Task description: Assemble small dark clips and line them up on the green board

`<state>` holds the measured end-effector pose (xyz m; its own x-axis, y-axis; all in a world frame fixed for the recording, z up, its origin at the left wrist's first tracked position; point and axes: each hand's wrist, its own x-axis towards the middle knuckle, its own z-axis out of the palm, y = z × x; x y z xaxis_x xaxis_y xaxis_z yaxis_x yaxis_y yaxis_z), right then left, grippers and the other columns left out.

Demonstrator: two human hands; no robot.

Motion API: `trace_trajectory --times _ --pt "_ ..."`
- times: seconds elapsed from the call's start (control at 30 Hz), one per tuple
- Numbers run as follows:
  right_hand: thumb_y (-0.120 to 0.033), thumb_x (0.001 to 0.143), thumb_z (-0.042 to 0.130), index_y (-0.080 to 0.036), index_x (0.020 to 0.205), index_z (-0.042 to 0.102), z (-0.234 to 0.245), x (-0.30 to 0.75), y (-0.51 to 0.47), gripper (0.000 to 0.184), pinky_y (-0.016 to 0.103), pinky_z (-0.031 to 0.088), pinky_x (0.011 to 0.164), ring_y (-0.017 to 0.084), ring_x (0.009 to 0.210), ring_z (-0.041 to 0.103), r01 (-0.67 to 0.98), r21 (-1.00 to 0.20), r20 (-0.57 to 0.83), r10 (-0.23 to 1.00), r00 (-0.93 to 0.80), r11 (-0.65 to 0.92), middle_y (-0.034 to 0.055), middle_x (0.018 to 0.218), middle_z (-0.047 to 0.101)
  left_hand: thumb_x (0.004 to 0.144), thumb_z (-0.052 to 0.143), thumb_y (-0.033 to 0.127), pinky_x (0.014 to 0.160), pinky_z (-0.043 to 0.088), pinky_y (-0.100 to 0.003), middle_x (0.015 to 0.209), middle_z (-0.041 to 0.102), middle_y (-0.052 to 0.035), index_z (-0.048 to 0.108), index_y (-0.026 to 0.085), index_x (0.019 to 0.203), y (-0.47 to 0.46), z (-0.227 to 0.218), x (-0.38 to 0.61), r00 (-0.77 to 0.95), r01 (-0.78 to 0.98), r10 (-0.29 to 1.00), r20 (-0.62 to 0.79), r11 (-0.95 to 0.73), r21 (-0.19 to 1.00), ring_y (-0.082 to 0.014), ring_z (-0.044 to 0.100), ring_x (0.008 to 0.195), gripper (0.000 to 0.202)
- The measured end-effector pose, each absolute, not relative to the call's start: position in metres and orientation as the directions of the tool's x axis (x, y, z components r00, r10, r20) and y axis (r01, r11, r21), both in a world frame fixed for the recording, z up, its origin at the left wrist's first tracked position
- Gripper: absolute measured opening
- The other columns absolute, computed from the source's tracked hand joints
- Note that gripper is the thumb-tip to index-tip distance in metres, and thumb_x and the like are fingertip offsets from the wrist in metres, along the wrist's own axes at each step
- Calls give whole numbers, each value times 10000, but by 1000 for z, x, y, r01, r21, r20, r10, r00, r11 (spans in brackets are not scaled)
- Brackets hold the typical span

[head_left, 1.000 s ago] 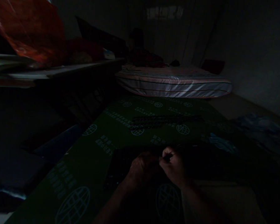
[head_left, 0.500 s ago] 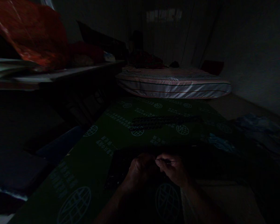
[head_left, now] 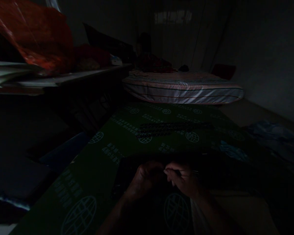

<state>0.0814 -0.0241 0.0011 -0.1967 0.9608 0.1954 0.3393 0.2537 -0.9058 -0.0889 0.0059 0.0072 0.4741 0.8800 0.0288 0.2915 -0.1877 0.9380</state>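
Observation:
Fingertips almost meeting, my two hands are held over a black sheet-like thing, too dark to identify. My left hand is closed, its fingers curled inward; whatever they grip is lost in shadow. My right hand makes a pinch with thumb and forefinger close to the left fingertips. A thin bright line shows just beside its knuckles, too faint to name. Beyond the hands, several long dark beaded-looking strips lie side by side on the green printed board.
At the left, a shelf holds an orange plastic bag. A bed with a striped cover stands behind the board. A bluish crumpled cloth lies at the right, and a pale panel at lower right.
The hands stay nearly in place, with a slight shift of the right fingers. A thin bright line now shows by the right knuckles. The whole view has moved very slightly.

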Motion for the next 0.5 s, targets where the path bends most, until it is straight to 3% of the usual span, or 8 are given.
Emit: trace_trajectory --times 0.13,0.27,0.4,0.5 --pt "-329 852 470 -195 752 614 3 83 -23 220 195 419 550 85 517 509 383 -871 242 947 -211 308 -26 594 548 743 597 153 756 487 -261 898 693 -15 664 180 924 5 7 -89 480 157 877 -22 -62 986 -179 628 864 195" --pt "-311 857 471 -208 918 641 -4 83 -21 208 215 469 625 108 643 582 297 -896 310 944 -111 329 10 737 638 716 634 187 741 494 -276 946 693 -22 613 193 1060 4 5 -88 412 44 908 -79 66 997 -188 628 862 345" --pt "-369 876 441 -233 1083 605 -12 82 -20 297 219 493 560 104 627 614 179 -957 231 973 -6 228 51 929 668 686 669 233 665 492 -258 843 691 -35 669 152 881 4 7 -87 317 39 940 -127 121 992 -178 622 751 212" --pt "-437 877 423 -233 1185 548 -10 81 -21 390 196 470 461 98 523 615 88 -991 107 994 14 105 38 797 674 649 701 229 629 477 -236 790 683 -22 682 155 804 3 8 -87 259 65 959 -112 98 993 -164 606 703 172"
